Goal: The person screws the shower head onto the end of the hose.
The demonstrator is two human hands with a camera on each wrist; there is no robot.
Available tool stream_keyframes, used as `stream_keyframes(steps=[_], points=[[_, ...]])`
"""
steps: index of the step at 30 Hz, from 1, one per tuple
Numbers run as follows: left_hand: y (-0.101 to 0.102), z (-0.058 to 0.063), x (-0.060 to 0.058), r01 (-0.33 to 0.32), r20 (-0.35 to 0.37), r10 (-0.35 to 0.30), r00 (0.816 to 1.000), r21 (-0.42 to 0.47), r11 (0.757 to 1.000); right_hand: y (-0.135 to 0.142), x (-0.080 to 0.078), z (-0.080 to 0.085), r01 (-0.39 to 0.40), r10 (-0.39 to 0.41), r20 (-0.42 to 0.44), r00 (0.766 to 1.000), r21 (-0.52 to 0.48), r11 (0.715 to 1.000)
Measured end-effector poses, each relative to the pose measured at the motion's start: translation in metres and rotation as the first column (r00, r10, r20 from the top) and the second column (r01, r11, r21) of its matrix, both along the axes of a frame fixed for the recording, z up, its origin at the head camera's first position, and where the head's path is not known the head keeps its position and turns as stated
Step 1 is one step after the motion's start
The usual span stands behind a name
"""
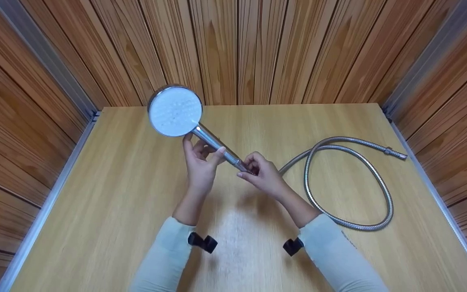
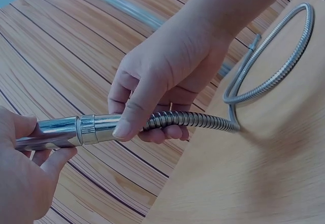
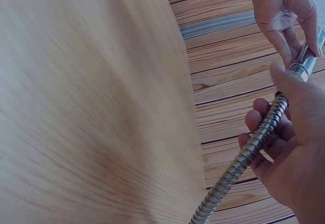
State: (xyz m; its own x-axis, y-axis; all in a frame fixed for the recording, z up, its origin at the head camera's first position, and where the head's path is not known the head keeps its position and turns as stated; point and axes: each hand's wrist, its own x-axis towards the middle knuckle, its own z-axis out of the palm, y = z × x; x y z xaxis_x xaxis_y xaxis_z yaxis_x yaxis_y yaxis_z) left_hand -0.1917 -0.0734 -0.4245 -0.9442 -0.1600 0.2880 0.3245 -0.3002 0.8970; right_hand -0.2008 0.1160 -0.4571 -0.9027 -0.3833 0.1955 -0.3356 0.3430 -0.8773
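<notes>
A chrome shower head (image 1: 175,111) with a round white face is held tilted above the table, its face toward the head camera. My left hand (image 1: 202,170) grips its handle (image 1: 214,140) between thumb and fingers. At the handle's lower end, my right hand (image 1: 264,174) pinches the smooth metal collar (image 2: 101,128) of the shower hose (image 2: 195,119). In the left wrist view the collar meets the handle end in one line, with a thin seam between them. The ribbed hose runs through the right hand's curled fingers, as the right wrist view shows.
The rest of the hose (image 1: 388,202) lies in a loop on the right of the wooden table (image 1: 116,194). Its other end, with a small nut (image 1: 387,150), points to the table's right edge. Wood-plank walls (image 1: 253,48) with metal strips (image 1: 55,61) stand around the table.
</notes>
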Motion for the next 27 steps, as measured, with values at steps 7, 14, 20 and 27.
stream_keyframes(steps=[7, 14, 20, 27], points=[[-0.0002, 0.0015, 0.0005, 0.002, -0.012, -0.003, 1.0, -0.01, 1.0, 0.0013, 0.0017, 0.002, -0.01, 0.009, 0.051, 0.999, 0.027, 1.0], [-0.0009, 0.0034, 0.0015, -0.01, 0.002, 0.01, 1.0, 0.007, 1.0, 0.0026, 0.0022, 0.0022, -0.047, 0.045, 0.09, 0.995, 0.013, 0.999], [-0.0014, 0.0045, 0.0005, -0.013, 0.008, 0.013, 1.0, 0.02, 1.0, 0.0007, 0.0016, 0.0022, 0.003, -0.003, 0.033, 0.999, -0.004, 1.0], [-0.0024, 0.0061, 0.0004, -0.013, -0.005, 0.014, 1.0, 0.016, 1.0, 0.0016, 0.0019, 0.0026, 0.02, -0.013, 0.099, 0.995, -0.066, 0.998]])
